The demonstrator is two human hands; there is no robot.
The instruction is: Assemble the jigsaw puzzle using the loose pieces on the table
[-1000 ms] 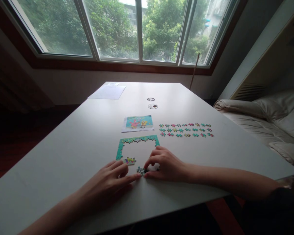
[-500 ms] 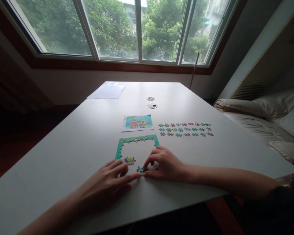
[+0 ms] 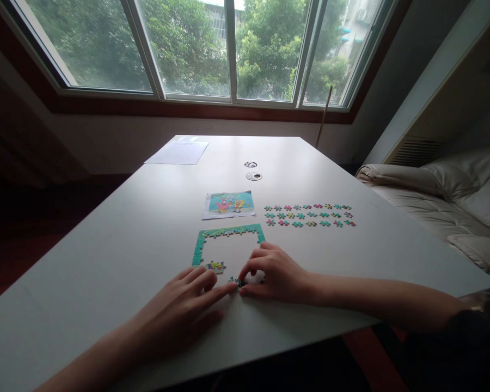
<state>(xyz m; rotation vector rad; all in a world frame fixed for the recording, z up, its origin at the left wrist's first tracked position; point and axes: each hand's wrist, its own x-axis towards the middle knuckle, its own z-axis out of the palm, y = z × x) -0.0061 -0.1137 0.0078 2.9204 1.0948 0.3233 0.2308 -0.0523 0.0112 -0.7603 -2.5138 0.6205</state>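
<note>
From the head camera, the half-built puzzle frame (image 3: 228,233), a teal border of joined pieces, lies on the white worktop (image 3: 126,234) and serves as the landmark. At the near open edge of the frame sits a small dark cluster of pieces (image 3: 237,281), and both hands meet on it.

The left hand (image 3: 179,310) lies low and flat on the worktop just nearer than the frame's left corner. Its fingers are stretched out and the forefinger tip touches the cluster from the left. The right hand (image 3: 277,275) rests at the frame's near right corner, curled, with its thumb and forefinger closed on the cluster from the right. It hides the frame's right side below the top corner.

Just inside the frame's near left corner lies a short joined strip (image 3: 215,266) with yellow and pink in it. Just beyond the frame's far edge lies the reference picture (image 3: 230,203), a printed cartoon scene. To the right of the frame and a little farther off, loose pieces (image 3: 308,215) are laid out in three tidy rows. Well beyond the frame are two round discs (image 3: 253,176) and, at the far left corner of the worktop, a sheet of paper (image 3: 176,152).
</note>
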